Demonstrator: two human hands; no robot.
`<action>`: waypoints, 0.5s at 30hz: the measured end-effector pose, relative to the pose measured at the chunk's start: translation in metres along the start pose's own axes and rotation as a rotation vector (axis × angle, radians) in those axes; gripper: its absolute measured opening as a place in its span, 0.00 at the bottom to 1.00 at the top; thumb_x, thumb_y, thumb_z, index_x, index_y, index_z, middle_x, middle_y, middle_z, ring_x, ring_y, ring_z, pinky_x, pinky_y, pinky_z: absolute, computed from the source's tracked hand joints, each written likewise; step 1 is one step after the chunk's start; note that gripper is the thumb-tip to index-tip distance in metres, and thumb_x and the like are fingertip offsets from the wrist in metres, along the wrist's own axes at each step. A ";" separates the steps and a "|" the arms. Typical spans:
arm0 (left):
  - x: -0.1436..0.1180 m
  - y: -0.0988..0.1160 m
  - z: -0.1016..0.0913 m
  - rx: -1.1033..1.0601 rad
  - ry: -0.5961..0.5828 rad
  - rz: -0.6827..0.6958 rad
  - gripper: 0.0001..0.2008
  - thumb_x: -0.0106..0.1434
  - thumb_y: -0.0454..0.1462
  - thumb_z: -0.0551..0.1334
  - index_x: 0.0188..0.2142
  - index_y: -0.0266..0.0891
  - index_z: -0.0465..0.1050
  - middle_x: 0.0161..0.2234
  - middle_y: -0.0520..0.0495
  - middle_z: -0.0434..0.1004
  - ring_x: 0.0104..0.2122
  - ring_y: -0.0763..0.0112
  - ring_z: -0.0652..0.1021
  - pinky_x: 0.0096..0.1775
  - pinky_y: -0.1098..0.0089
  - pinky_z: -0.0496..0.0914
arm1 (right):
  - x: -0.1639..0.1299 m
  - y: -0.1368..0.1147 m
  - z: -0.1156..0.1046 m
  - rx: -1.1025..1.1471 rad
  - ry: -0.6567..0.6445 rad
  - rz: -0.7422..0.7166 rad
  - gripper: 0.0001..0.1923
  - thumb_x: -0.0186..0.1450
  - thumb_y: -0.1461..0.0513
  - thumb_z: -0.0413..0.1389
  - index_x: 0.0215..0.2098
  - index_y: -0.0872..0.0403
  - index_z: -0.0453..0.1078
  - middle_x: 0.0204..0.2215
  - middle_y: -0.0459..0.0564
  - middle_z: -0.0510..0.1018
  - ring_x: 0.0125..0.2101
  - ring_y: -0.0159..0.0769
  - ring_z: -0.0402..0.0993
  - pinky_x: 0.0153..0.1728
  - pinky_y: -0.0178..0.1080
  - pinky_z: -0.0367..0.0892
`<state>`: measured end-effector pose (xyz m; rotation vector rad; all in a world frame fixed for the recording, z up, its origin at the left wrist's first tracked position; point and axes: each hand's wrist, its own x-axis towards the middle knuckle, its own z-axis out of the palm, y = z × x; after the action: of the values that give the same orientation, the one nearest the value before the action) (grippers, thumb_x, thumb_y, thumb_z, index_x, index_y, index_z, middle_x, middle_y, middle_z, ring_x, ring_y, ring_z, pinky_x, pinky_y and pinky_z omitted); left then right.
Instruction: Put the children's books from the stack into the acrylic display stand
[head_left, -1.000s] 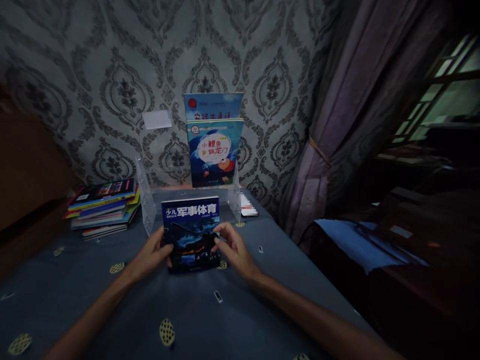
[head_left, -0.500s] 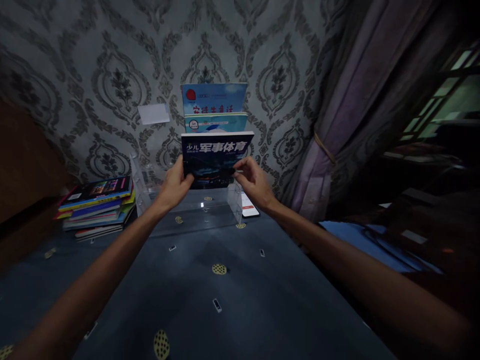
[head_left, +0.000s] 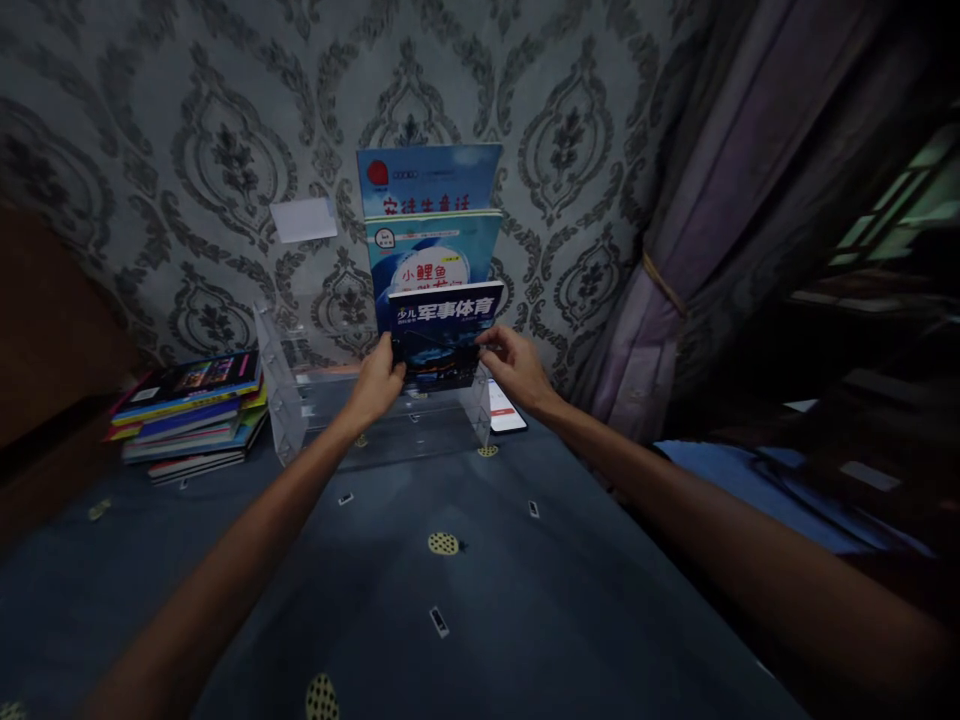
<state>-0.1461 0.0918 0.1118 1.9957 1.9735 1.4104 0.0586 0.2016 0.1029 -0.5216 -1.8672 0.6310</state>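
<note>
Dark-blue glossy magazine (head_left: 442,335): both hands, left (head_left: 381,380) & right (head_left: 517,365), fingers pinching its edges; keep it upright, lower w/ care into clear acrylic rack (head_left: 285,400).

Dark book (head_left: 444,335): lower edge hidden behind the left hand (head_left: 381,378) and right hand (head_left: 519,368). Middle book (head_left: 435,262): lower half covered by the dark book. Rear book (head_left: 427,180): only its top strip shows. Phone (head_left: 507,410): screen text too small to read.
</note>
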 end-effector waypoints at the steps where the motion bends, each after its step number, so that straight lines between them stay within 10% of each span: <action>1: -0.002 0.000 0.001 0.074 -0.004 -0.005 0.20 0.62 0.27 0.55 0.54 0.33 0.64 0.45 0.39 0.76 0.48 0.56 0.77 0.51 0.57 0.70 | -0.001 0.003 -0.001 -0.020 0.003 -0.008 0.08 0.59 0.62 0.52 0.36 0.53 0.70 0.37 0.50 0.77 0.37 0.40 0.74 0.42 0.45 0.71; 6: -0.011 0.005 -0.003 0.432 -0.041 -0.055 0.11 0.69 0.35 0.57 0.50 0.36 0.65 0.43 0.38 0.79 0.45 0.54 0.79 0.46 0.61 0.70 | -0.003 0.013 -0.005 -0.092 0.060 -0.088 0.13 0.60 0.65 0.52 0.40 0.51 0.76 0.49 0.54 0.78 0.52 0.44 0.73 0.52 0.48 0.70; 15: -0.005 0.011 -0.007 0.575 -0.024 -0.111 0.15 0.75 0.41 0.47 0.47 0.39 0.70 0.38 0.39 0.82 0.41 0.56 0.81 0.39 0.67 0.67 | 0.000 0.018 -0.008 -0.082 0.048 -0.023 0.19 0.60 0.66 0.52 0.46 0.50 0.78 0.48 0.51 0.81 0.49 0.43 0.76 0.49 0.48 0.73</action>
<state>-0.1399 0.0815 0.1190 2.0139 2.6546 0.8484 0.0674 0.2175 0.0940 -0.5635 -1.8569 0.5242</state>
